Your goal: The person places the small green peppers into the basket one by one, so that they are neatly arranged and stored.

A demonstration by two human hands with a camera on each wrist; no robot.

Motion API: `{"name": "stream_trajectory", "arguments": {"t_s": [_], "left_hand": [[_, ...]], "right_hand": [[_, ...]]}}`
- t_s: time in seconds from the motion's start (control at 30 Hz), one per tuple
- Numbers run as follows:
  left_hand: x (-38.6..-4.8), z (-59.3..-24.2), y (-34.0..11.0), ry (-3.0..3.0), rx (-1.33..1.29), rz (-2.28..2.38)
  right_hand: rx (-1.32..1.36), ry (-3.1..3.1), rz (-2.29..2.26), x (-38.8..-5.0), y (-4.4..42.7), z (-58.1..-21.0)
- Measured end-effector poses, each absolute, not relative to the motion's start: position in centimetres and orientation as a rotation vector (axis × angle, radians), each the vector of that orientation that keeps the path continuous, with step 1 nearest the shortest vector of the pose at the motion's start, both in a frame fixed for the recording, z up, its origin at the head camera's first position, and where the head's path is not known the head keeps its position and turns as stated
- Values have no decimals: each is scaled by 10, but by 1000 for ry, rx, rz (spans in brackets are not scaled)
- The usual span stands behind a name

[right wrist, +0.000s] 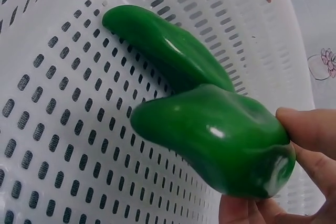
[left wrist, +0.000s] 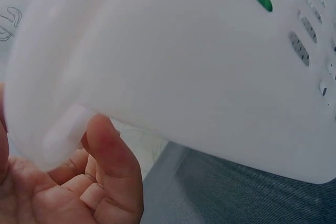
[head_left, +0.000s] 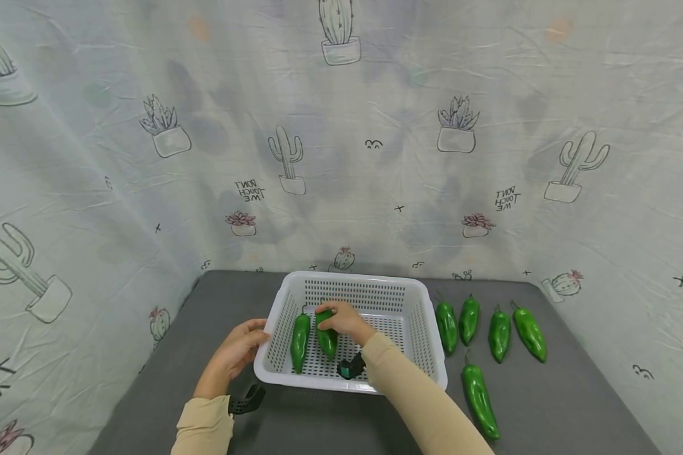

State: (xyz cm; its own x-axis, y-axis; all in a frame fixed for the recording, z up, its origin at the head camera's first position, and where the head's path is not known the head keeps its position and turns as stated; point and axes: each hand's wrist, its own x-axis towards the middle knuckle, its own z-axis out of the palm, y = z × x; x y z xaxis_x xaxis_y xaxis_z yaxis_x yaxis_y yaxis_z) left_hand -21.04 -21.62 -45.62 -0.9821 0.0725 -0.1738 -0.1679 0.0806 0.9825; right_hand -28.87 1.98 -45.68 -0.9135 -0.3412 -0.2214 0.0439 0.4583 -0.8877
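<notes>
A white perforated plastic basket (head_left: 353,277) stands on the dark table. My left hand (head_left: 236,351) grips its left rim; in the left wrist view, curled fingers (left wrist: 113,150) come up under the basket's lip. Inside the basket, my right hand (head_left: 344,320) pinches a green chili pepper (right wrist: 220,140) at its thick stem end, between thumb and fingers. That pepper's tip points toward the near side of the basket. Another green chili pepper (head_left: 300,341) lies just left of it on the basket floor. In the right wrist view the two peppers overlap.
Right of the basket, several more green chili peppers lie on the grey table (head_left: 546,404). One of them, a long pepper (head_left: 478,398), lies nearer the front than the others. A pale curtain (head_left: 375,208) printed with cacti hangs behind and at both sides.
</notes>
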Motion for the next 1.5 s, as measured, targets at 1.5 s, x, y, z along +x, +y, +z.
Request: {"name": "stream_trajectory", "arguments": {"t_s": [1.5], "left_hand": [[-209, -454, -216, 2152, -79, 2030]], "right_hand": [[-406, 2472, -1023, -287, 3, -463]]}}
